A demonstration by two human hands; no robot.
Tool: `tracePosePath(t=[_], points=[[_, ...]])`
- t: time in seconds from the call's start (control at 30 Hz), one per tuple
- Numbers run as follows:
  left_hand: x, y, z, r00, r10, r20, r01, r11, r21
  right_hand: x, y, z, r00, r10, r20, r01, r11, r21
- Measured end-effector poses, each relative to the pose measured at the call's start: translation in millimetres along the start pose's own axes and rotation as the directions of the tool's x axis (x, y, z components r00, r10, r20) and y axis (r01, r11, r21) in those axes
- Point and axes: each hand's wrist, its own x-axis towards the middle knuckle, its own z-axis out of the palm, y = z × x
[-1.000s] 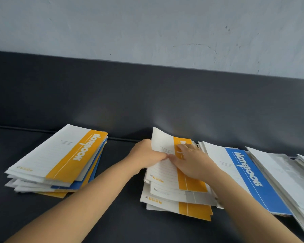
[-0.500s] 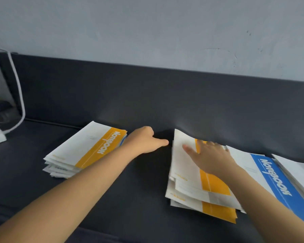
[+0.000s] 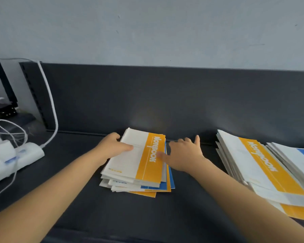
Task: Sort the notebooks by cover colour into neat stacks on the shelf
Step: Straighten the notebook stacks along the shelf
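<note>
Notebook stack between left hand and right hand

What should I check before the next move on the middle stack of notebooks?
1. Middle stack one colour: not ok, blue covers show under the orange top.
2. Its edges squared: not ok, lower notebooks fan out.
3. Left hand gripping its left edge: ok.
4. Right hand free: ok, open, thumb touching the orange band.
5. Right stack all orange: cannot tell, only top and bottom covers show.
</note>
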Motion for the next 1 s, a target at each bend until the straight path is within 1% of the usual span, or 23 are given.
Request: tracePosePath(t=[0.13,0.27,0.37,0.5,0.6,0.67,0.73,0.8,0.83,0.9,0.93,1.0], points=[[1,-2,14,0.997,0.022,0.071,-0.01,0.985,-0.172,-3,-6,5,0.999,-0.003,0.054,0.0,0.998,0.059],[-4,12,32,0.993,0.049,0.106,-0.023,0.972,-0.235,-10,2,7,0.997,0.002,0.082,-0.01,0.995,0.097],[-12,30,55,0.989,0.057,0.138,-0.021,0.968,-0.249,-16,18,5,0.998,0.057,0.034,-0.057,0.998,0.014],[-17,51,89,0.987,0.061,0.146,-0.031,0.979,-0.202,-30,47,-11,0.988,0.094,-0.126,-0.109,0.987,-0.121],[-20,66,110,0.987,0.066,0.149,-0.039,0.983,-0.182,-40,74,-26,0.971,0.144,-0.191,-0.165,0.982,-0.095],[-22,74,124,0.989,0.068,0.128,-0.05,0.989,-0.137,-46,95,-30,0.952,0.225,-0.207,-0.24,0.97,-0.048],[-27,82,139,0.991,0.078,0.107,-0.067,0.993,-0.099,-52,114,-29,0.93,0.311,-0.197,-0.324,0.945,-0.037],[-32,88,151,0.993,0.073,0.098,-0.069,0.997,-0.042,-56,126,-25,0.924,0.355,-0.141,-0.361,0.932,-0.02],[-33,90,154,0.993,0.074,0.088,-0.074,0.997,-0.011,-58,130,-23,0.927,0.36,-0.108,-0.362,0.932,0.004],[-34,93,154,0.994,0.066,0.09,-0.066,0.998,-0.004,-60,133,-19,0.931,0.358,-0.068,-0.354,0.933,0.063],[-34,93,151,0.994,0.053,0.099,-0.052,0.999,-0.008,-60,133,-18,0.933,0.354,-0.066,-0.348,0.934,0.085],[-36,95,144,0.996,0.072,0.058,-0.075,0.996,0.048,-60,129,-21,0.934,0.351,-0.074,-0.34,0.932,0.124]])
